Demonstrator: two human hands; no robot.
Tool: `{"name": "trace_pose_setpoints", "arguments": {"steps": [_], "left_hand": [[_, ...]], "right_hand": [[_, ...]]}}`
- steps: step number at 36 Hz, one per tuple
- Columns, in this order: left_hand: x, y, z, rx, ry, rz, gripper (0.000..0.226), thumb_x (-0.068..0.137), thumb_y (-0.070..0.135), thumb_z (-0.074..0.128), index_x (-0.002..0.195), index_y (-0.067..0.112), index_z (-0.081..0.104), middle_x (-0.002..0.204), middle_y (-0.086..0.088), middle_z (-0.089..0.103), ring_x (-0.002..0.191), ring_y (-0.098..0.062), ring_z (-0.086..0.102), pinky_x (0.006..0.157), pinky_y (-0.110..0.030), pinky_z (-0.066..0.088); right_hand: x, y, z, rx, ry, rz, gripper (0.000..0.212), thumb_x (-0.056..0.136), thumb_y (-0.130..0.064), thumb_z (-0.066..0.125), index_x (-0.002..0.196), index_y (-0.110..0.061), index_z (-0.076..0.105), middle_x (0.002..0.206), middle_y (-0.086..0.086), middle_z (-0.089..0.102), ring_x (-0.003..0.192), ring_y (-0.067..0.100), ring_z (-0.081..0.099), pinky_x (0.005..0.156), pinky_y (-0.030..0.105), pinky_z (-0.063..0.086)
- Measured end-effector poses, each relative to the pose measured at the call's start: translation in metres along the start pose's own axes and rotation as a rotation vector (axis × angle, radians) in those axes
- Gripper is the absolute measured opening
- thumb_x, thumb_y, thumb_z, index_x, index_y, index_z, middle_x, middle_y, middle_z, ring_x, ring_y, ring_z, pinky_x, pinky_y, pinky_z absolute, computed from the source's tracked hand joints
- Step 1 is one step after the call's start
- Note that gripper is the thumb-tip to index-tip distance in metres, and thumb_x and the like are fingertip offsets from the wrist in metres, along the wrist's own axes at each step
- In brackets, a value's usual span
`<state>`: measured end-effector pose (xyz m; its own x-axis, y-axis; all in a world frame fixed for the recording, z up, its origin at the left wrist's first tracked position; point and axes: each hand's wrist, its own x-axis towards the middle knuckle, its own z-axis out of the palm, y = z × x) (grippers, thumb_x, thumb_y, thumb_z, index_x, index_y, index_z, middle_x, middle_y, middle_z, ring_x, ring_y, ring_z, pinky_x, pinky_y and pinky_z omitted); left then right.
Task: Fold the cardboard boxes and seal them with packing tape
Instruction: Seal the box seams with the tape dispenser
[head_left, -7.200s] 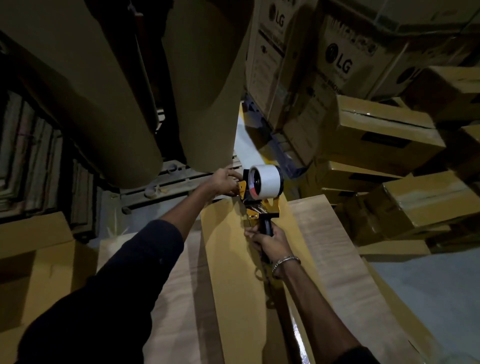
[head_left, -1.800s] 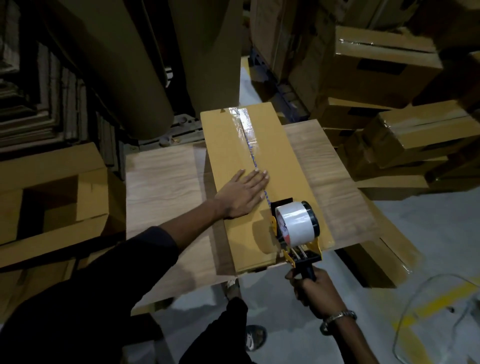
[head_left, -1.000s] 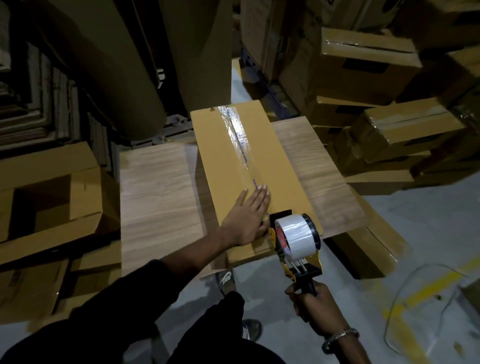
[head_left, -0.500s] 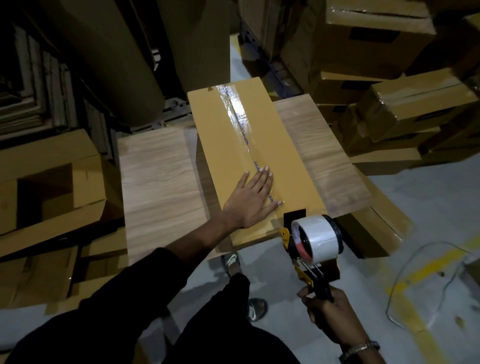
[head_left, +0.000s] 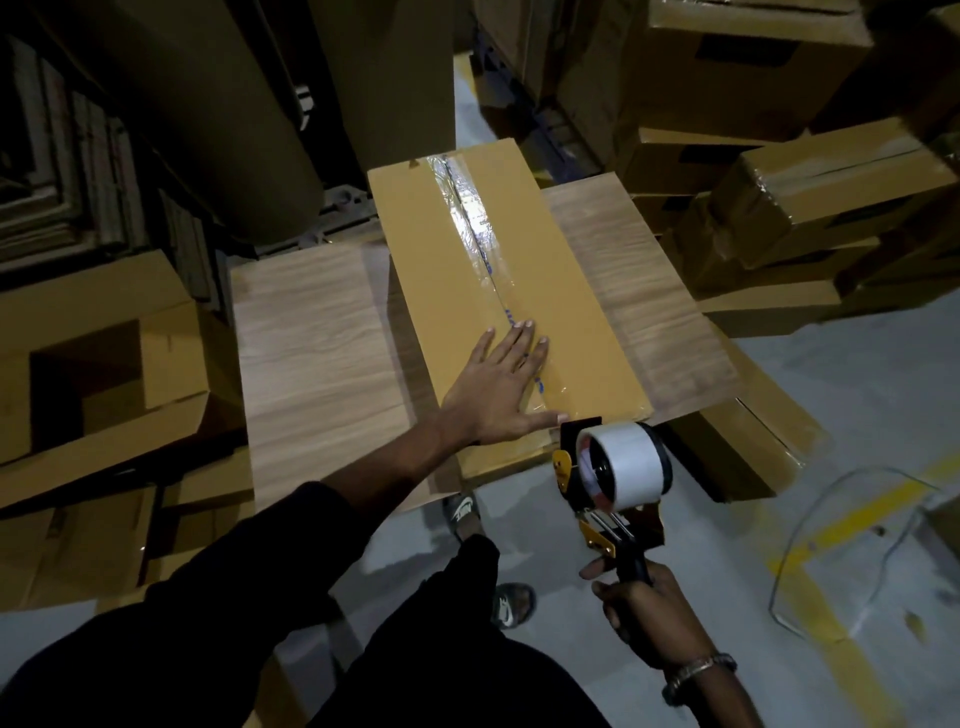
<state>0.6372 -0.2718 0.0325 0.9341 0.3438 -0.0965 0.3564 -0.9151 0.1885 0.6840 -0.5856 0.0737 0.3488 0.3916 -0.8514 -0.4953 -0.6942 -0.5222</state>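
One long, flat cardboard box (head_left: 519, 291) sits lengthwise on a wood-grain table (head_left: 311, 353), its near end poking out a bit past the table edge. It's mustard-brown, flaps shut, with a shiny strip of clear tape (head_left: 483, 249) running down the centre seam from the far end all the way to the near edge. The left hand (head_left: 498, 384) lies flat on the box near that end, fingers spread, palm down right over the tape. The right hand (head_left: 644, 613) is wrapped tight round the black handle of a tape dispenser (head_left: 613, 478), held just off the near end of the box, one white roll loaded on it. Off to the left there's one open box (head_left: 93, 374) on its side, can't make out anything inside, just dark. On the right, a messy pile of sealed boxes (head_left: 810, 192), several of them, too jumbled for an exact count. Two sandalled feet show below the table.
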Motion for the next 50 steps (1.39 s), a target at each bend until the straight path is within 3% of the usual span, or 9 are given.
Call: {"name": "trace_pose_setpoints", "arguments": {"steps": [15, 22, 26, 37, 44, 47, 50], "left_hand": [[0.000, 0.002, 0.001, -0.018, 0.002, -0.018, 0.117, 0.084, 0.098, 0.011, 0.168, 0.017, 0.007, 0.175, -0.010, -0.007, 0.162, -0.020, -0.008, 0.129, -0.055, -0.001], [0.001, 0.004, 0.001, 0.000, -0.001, -0.019, 0.115, 0.087, 0.096, 0.017, 0.168, 0.016, 0.004, 0.175, -0.011, -0.007, 0.162, -0.021, -0.010, 0.129, -0.056, -0.002], [0.000, 0.006, 0.002, 0.038, -0.004, -0.019, 0.113, 0.090, 0.094, 0.015, 0.168, 0.014, 0.001, 0.175, -0.013, -0.008, 0.162, -0.023, -0.009, 0.128, -0.057, -0.002], [-0.002, 0.007, -0.001, 0.004, -0.021, -0.015, 0.109, 0.089, 0.094, 0.011, 0.168, 0.020, 0.003, 0.175, -0.014, -0.005, 0.162, -0.025, -0.009, 0.127, -0.060, -0.002], [-0.002, 0.003, -0.002, -0.039, -0.018, 0.000, 0.109, 0.088, 0.095, 0.009, 0.168, 0.021, 0.001, 0.175, -0.015, -0.007, 0.162, -0.026, -0.012, 0.126, -0.061, -0.006], [-0.004, 0.002, -0.003, -0.063, 0.000, 0.014, 0.107, 0.090, 0.093, 0.008, 0.168, 0.020, 0.003, 0.175, -0.015, -0.006, 0.162, -0.026, -0.011, 0.126, -0.061, -0.005], [-0.012, 0.006, -0.001, -0.051, 0.013, 0.055, 0.102, 0.095, 0.086, 0.007, 0.168, 0.016, 0.006, 0.175, -0.015, -0.003, 0.162, -0.029, -0.008, 0.126, -0.061, -0.004]], "right_hand": [[-0.005, -0.011, 0.011, 0.218, -0.088, 0.196, 0.025, 0.096, 0.004, 0.048, 0.101, 0.008, 0.072, 0.056, 0.009, 0.041, 0.041, 0.019, 0.027, 0.043, 0.023, 0.025], [-0.005, -0.004, 0.023, 0.326, -0.091, 0.175, 0.029, 0.101, 0.001, 0.044, 0.105, 0.009, 0.072, 0.054, 0.010, 0.040, 0.039, 0.019, 0.026, 0.042, 0.023, 0.024], [-0.009, -0.005, 0.028, 0.340, -0.094, 0.176, 0.033, 0.094, 0.010, 0.042, 0.111, 0.010, 0.070, 0.054, 0.009, 0.041, 0.038, 0.017, 0.027, 0.041, 0.022, 0.023], [-0.021, -0.006, 0.041, 0.475, -0.126, 0.171, 0.044, 0.093, 0.010, 0.039, 0.122, -0.001, 0.070, 0.055, 0.004, 0.032, 0.038, 0.012, 0.019, 0.044, 0.022, 0.017], [-0.011, 0.064, 0.077, 0.597, -0.004, 0.366, 0.043, 0.099, 0.005, 0.037, 0.133, 0.004, 0.063, 0.054, 0.005, 0.035, 0.034, 0.015, 0.025, 0.039, 0.017, 0.023], [-0.010, 0.079, 0.086, 0.632, 0.058, 0.371, 0.046, 0.098, 0.006, 0.040, 0.139, 0.001, 0.059, 0.054, 0.006, 0.035, 0.034, 0.017, 0.026, 0.038, 0.019, 0.025], [-0.019, 0.084, 0.089, 0.648, 0.102, 0.307, 0.039, 0.099, 0.005, 0.044, 0.132, 0.001, 0.064, 0.055, 0.007, 0.035, 0.036, 0.018, 0.026, 0.041, 0.021, 0.025]]}}
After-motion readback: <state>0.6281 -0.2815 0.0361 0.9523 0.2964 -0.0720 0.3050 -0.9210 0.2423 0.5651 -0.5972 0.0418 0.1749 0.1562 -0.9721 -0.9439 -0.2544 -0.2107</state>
